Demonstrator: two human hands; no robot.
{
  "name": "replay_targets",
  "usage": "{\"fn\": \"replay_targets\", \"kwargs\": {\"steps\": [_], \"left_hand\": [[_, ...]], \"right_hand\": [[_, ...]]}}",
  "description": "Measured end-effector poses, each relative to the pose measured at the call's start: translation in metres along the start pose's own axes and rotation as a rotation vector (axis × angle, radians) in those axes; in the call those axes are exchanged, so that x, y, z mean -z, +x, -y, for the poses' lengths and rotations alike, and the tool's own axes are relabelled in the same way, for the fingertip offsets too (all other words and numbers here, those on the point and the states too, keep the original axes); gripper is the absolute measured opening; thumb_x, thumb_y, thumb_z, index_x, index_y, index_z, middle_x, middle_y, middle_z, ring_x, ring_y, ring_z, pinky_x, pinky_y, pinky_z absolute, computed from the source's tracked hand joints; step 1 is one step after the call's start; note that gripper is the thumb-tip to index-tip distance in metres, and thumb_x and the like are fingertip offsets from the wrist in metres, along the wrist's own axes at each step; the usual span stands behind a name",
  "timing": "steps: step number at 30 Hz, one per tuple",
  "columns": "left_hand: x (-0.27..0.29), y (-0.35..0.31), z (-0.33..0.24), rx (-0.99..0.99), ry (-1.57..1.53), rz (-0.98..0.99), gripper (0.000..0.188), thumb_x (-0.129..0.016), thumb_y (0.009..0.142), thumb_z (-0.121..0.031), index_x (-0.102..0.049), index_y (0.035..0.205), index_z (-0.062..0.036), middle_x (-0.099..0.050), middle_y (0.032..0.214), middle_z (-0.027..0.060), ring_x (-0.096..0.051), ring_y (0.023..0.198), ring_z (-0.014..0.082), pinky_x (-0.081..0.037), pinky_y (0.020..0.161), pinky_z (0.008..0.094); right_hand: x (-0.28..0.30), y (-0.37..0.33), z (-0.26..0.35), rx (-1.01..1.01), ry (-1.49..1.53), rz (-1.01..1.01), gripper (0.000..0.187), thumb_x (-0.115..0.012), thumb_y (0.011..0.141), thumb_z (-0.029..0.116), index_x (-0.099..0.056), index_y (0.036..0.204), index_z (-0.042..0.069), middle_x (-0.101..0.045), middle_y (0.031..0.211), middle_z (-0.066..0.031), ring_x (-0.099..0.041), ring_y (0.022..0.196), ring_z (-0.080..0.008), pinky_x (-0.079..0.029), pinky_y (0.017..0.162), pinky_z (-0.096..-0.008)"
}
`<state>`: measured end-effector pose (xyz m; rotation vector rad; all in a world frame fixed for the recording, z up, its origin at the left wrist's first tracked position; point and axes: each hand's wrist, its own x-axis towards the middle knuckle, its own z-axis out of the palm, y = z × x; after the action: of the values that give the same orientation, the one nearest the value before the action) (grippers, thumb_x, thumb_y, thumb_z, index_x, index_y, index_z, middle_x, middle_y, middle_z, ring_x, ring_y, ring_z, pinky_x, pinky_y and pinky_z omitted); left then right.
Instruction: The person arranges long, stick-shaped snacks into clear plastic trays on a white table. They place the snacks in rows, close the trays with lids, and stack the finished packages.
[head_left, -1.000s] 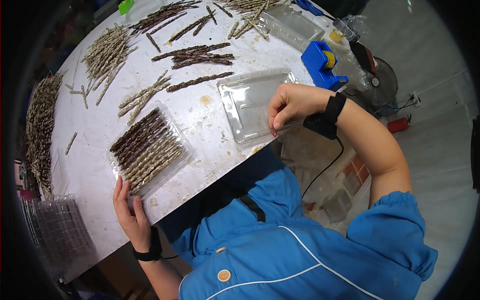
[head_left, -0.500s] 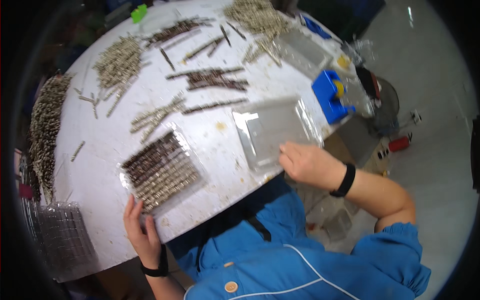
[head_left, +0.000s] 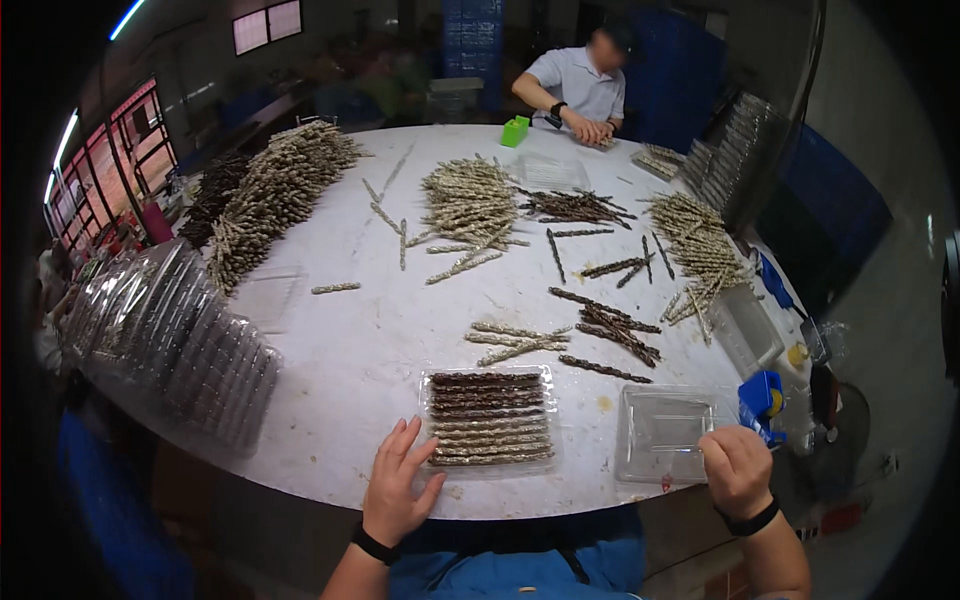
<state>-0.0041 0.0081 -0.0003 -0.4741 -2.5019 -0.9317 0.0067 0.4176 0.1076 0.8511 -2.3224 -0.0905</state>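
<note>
A clear plastic tray (head_left: pixel 549 466) stands before me, with rows of twisted sticks across it: dark brown sticks (head_left: pixel 487 398) at the far side, pale beige ones (head_left: pixel 490 441) nearer. My left hand (head_left: pixel 397 484) is open at its near left corner, fingers spread, fingertips at the tray's edge. To the right lies a shallow clear plastic lid or tray (head_left: pixel 640 440) with nothing in it. My right hand (head_left: pixel 738 470) is closed in a pinch over its near right corner; what the fingertips hold, if anything, is hidden. A blue tape dispenser (head_left: pixel 762 400) stands just beyond that hand.
Loose dark sticks (head_left: pixel 615 330) and pale sticks (head_left: pixel 512 340) lie beyond the trays. Larger heaps (head_left: pixel 470 200) stand farther back. Stacked clear trays (head_left: pixel 180 340) occupy the left edge. Across the table a co-worker (head_left: pixel 585 85) handles something near a green tape dispenser (head_left: pixel 515 131).
The view has swung up and levelled, bringing the co-worker and the far table into sight. My left hand stays by the filled tray, my right hand at the lid's near right corner.
</note>
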Motion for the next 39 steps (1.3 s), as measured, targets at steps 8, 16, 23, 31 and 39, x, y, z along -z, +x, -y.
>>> {"fn": "replay_targets", "kwargs": {"steps": [8, 16, 23, 31, 39], "left_hand": [[0.022, -0.006, -0.063, -0.188, -0.32, -0.099, 0.065, -0.084, 0.073, -0.026, -0.054, 0.127, -0.0055, -0.061, 0.127, 0.0153, -0.051, 0.125, 0.0386, -0.036, 0.107, 0.0479], [0.023, -0.027, -0.056, 0.281, -0.991, -0.037, 0.021, -0.069, 0.091, -0.018, -0.055, 0.097, -0.002, -0.07, 0.09, 0.0173, -0.068, 0.082, 0.021, -0.055, 0.076, 0.0335], [0.009, -0.01, -0.024, 0.441, -1.102, -0.076, 0.061, -0.059, 0.098, -0.03, -0.025, 0.136, 0.0033, -0.068, 0.097, 0.0174, -0.068, 0.09, 0.0236, -0.054, 0.086, 0.0378], [0.028, -0.009, -0.015, 0.465, -0.935, -0.089, 0.063, -0.056, 0.096, -0.011, -0.024, 0.149, 0.0004, -0.038, 0.147, 0.0223, -0.042, 0.134, 0.0291, -0.036, 0.111, 0.0419], [0.02, 0.009, -0.001, 0.352, -0.465, 0.272, 0.054, -0.059, 0.096, -0.014, -0.039, 0.144, 0.001, -0.025, 0.154, 0.0261, -0.027, 0.144, 0.0333, -0.026, 0.115, 0.0402]], "right_hand": [[0.023, 0.067, 0.072, 0.365, 0.23, -0.213, 0.025, -0.071, 0.079, 0.013, -0.066, 0.103, 0.02, -0.058, 0.084, 0.0027, -0.058, 0.069, -0.0126, -0.047, 0.06, -0.0243], [-0.004, 0.077, 0.077, -0.273, 0.808, -0.218, 0.038, -0.075, 0.082, 0.013, -0.061, 0.117, 0.006, -0.066, 0.095, -0.0049, -0.064, 0.08, -0.0168, -0.05, 0.069, -0.0299], [-0.059, 0.048, 0.071, -0.893, 1.73, 0.259, 0.019, -0.067, 0.092, 0.015, -0.059, 0.103, 0.001, -0.066, 0.084, -0.0047, -0.062, 0.068, -0.0107, -0.051, 0.064, -0.0248], [-0.098, 0.101, 0.074, -0.986, 1.699, 0.331, 0.022, -0.066, 0.092, 0.019, -0.06, 0.103, 0.001, -0.064, 0.08, -0.0037, -0.063, 0.066, -0.0105, -0.051, 0.057, -0.022], [-0.124, 0.098, 0.064, -1.088, 1.552, 0.333, 0.025, -0.068, 0.091, 0.019, -0.06, 0.105, 0.0, -0.065, 0.08, -0.005, -0.063, 0.065, -0.0101, -0.05, 0.055, -0.0215]]}}
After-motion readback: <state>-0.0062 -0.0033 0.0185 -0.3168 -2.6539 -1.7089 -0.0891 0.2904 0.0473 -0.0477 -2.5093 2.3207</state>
